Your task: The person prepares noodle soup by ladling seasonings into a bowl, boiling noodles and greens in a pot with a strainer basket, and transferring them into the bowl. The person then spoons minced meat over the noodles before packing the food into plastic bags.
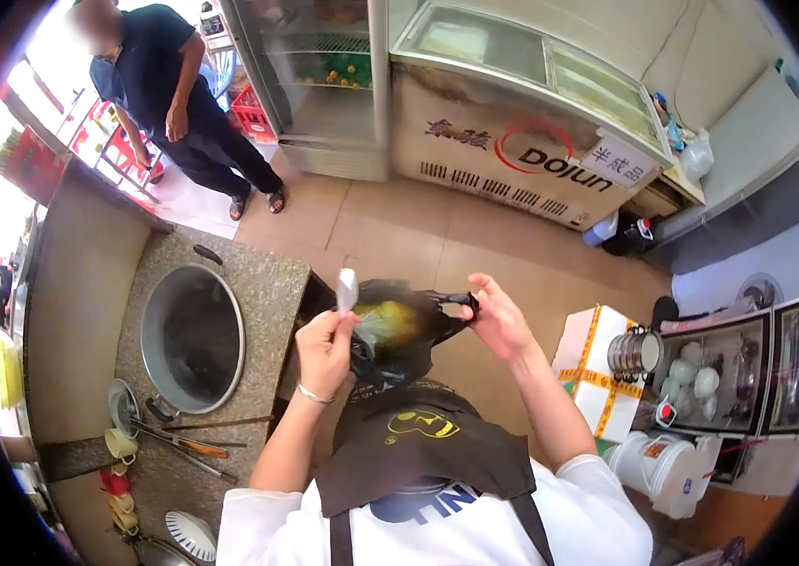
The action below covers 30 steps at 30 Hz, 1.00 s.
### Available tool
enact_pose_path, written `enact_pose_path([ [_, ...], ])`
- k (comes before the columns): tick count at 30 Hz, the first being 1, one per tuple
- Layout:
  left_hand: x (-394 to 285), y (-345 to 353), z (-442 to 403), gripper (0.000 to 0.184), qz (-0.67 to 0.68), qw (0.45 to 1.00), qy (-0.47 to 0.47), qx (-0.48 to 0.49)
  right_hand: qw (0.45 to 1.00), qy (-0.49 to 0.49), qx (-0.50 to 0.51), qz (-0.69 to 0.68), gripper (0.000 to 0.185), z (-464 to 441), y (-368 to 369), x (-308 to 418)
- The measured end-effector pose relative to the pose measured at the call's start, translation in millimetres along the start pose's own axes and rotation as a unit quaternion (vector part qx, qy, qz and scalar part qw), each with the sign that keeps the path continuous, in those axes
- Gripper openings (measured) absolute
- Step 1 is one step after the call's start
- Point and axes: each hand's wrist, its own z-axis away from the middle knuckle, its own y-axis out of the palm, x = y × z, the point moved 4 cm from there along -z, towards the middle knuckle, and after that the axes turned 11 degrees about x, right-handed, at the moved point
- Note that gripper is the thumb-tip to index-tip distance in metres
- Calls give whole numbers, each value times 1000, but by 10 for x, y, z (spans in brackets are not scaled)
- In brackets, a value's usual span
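My left hand is closed in a pinch around the gathered neck of a clear plastic bag, whose whitish end sticks up above the fingers. Yellow-green contents, smeared by motion, show below it at the mouth of a black plastic bag. On the other side, my right hand grips the black bag's handle and pulls it out to the right. The black bag hangs in front of my dark apron.
A large metal pot stands on the stone counter to my left, near tongs. A chest freezer lies ahead. A person stands at far left. Boxes and a white bucket are at right.
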Motion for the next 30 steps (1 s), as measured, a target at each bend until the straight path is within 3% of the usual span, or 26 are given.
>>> enact_pose_path([
  [3,62,287,-320,8,9,1000,20,11,999,-47,-1,-4,35,-490,288,326],
  [5,107,490,-534,7,9,999,38,20,984,-29,-45,172,54,-772,275,408],
  [9,251,791,-1025,6,22,998,46,44,901,20,-99,422,46,-1188,271,580],
  [13,522,943,-1507,5,30,997,54,47,912,40,-102,395,36,-1685,-161,617],
  [17,738,983,-2017,5,35,997,55,36,939,-20,-127,319,30,-2238,-410,735],
  [23,1246,868,-2692,7,1,999,34,40,945,90,-43,311,26,-3069,-618,770],
  [26,1526,672,-2969,8,-6,1000,9,4,899,112,20,422,17,-3589,-674,667],
  [30,1828,381,-3295,19,-34,995,-96,-4,881,193,92,422,15,-4278,-827,501],
])
